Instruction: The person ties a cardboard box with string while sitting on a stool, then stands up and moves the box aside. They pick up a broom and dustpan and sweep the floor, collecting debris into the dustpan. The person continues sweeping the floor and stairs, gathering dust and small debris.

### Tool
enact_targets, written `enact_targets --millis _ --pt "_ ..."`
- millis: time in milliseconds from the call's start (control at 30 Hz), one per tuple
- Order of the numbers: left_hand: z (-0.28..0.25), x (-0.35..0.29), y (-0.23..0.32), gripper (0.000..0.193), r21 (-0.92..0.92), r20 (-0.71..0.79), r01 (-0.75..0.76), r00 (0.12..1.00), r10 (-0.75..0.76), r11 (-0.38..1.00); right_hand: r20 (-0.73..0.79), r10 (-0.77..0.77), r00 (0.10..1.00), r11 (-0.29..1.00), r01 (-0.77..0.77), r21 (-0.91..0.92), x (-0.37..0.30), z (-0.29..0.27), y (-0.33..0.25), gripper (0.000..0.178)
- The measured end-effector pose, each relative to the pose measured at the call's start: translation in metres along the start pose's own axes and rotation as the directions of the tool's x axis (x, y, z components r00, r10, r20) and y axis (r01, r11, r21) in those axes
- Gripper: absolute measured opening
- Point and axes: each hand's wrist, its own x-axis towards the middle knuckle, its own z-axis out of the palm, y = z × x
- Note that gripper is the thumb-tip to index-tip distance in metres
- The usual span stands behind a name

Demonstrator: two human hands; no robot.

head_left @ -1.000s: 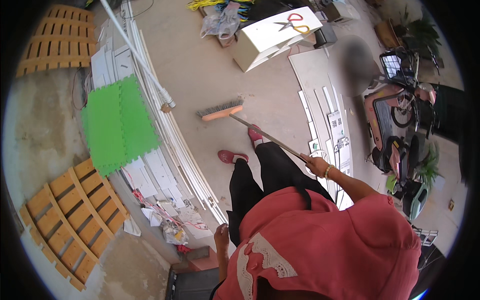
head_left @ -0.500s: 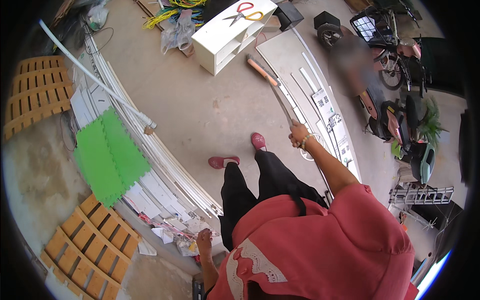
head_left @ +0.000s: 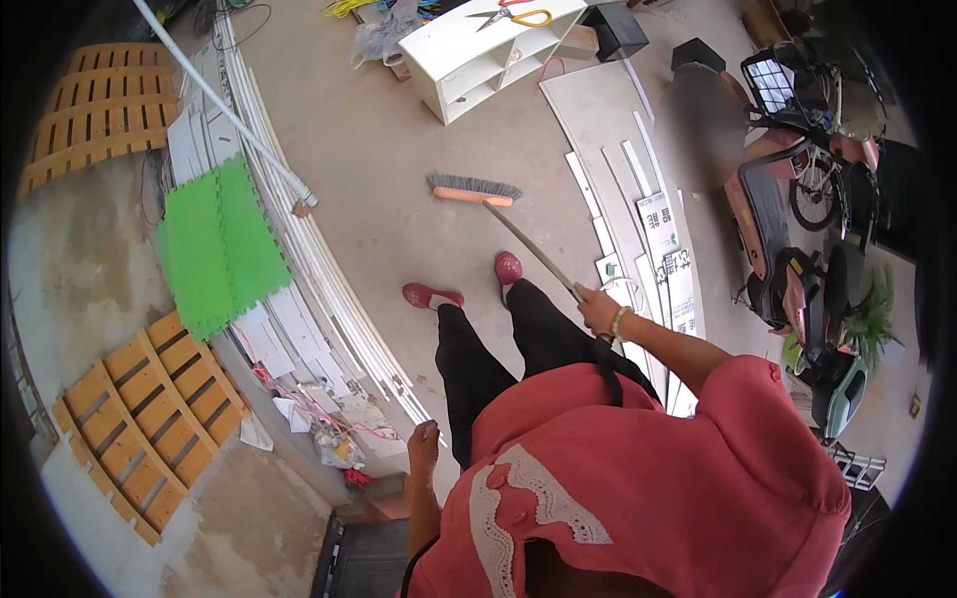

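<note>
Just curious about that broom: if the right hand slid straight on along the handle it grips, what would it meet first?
Probably the orange wooden broom head with grey bristles on the concrete floor; the right hand points along the long handle, and nothing else shows in that line.

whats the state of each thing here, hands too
broom: head down on the concrete floor, handle slanting up to the right hand
right hand: closed around the broom handle
left hand: empty, hanging by the side
green foam mat: lying flat on white panels
white shelf unit: lying on the floor, scissors on top
scooter: parked
</note>
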Motion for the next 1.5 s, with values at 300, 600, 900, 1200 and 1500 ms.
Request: enact_targets --millis 300,600,900,1200,1500 --pt "0.029 -0.061 -0.054 0.028 -0.026 -0.103 0.063 0.993 -0.065 0.998 -0.081 0.193 0.978 0.981 -0.190 0.044 0.054 -0.037 -0.094 0.043" --pt "0.058 -0.085 -0.130 0.028 -0.260 -0.120 0.079 0.986 -0.114 0.962 -0.022 0.107 0.994 0.930 -0.108 -0.351 0.044 0.110 -0.027 0.049" --pt "0.056 -0.130 -0.249 0.026 -0.409 -0.187 0.110 0.962 -0.201 0.906 0.154 0.188 0.970 0.981 -0.178 -0.074 -0.040 0.094 -0.117 0.043" --pt "0.062 -0.171 -0.294 0.026 -0.523 -0.211 0.134 0.936 -0.280 0.842 0.022 0.087 0.996 0.909 -0.071 -0.411 0.110 0.213 -0.158 0.051" --pt "0.157 -0.175 -0.288 0.026 -0.543 -0.067 0.149 0.973 -0.219 0.826 0.244 0.144 0.959 0.878 -0.010 -0.479 -0.036 0.167 0.003 0.050"
